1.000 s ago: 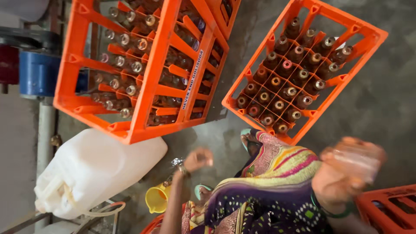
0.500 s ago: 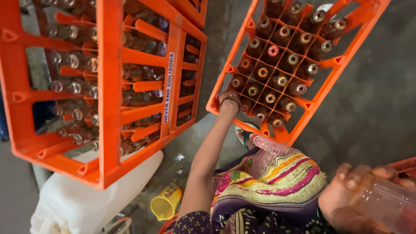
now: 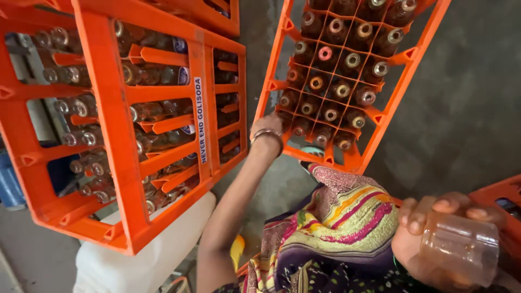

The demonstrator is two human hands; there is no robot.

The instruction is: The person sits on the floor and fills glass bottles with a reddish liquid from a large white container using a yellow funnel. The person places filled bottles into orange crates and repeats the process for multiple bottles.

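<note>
My left hand [image 3: 267, 126], with a metal bangle at the wrist, reaches out to the near corner of an orange crate [image 3: 386, 103] on the floor. The crate holds several brown glass bottles [image 3: 331, 89] standing upright in its cells. The fingers are tucked against the crate's edge and hidden. My right hand [image 3: 429, 217] is close to the camera at the lower right, gripping a clear glass bottle [image 3: 461, 247] that lies sideways. A colourful striped cloth [image 3: 347, 217] covers my lap between the two arms.
An orange crate [image 3: 114, 135] full of bottles stands on its side at the left, resting on a white plastic can [image 3: 157, 255]. The corner of another orange crate [image 3: 499, 192] shows at the right edge. The grey concrete floor [image 3: 467, 108] lies beyond. A yellow object [image 3: 237, 250] peeks out by my left arm.
My left arm stretched forward from near my lap to the crate's near corner. The view moved closer to the crates. My right hand kept the clear bottle at the lower right.
</note>
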